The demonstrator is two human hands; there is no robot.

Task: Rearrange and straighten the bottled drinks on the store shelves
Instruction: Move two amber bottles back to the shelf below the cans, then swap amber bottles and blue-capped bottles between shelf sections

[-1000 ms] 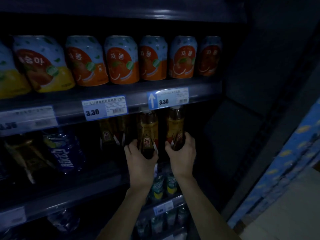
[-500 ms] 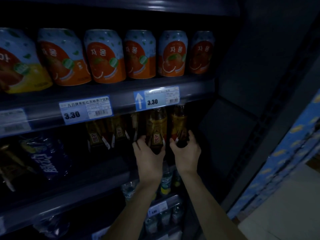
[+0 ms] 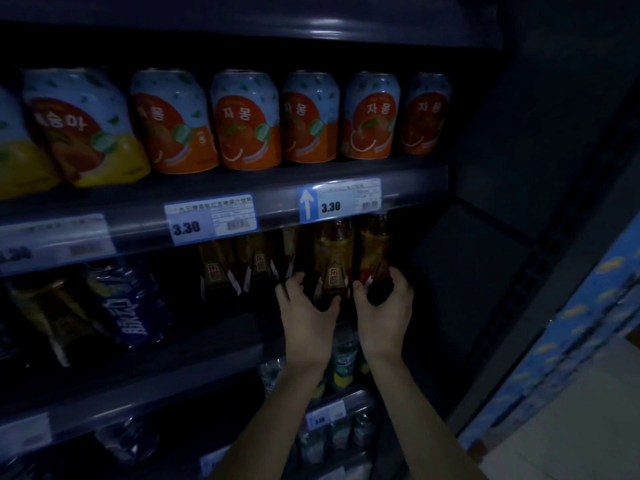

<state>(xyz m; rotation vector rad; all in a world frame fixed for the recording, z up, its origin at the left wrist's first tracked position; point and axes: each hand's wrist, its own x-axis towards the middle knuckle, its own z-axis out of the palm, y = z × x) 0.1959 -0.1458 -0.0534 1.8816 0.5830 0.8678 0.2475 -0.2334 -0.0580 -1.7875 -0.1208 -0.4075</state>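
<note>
Your left hand (image 3: pixel 304 317) wrapped around a brown tea bottle (image 3: pixel 333 261), your right hand (image 3: pixel 384 313) gripping its neighbour bottle (image 3: pixel 374 251), both upright under the price-tag shelf (image 3: pixel 415 188).

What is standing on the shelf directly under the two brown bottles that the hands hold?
Below the left hand and right hand, green-labelled bottles show between the wrists. Their bases and neighbours are covered or too dark.
</note>
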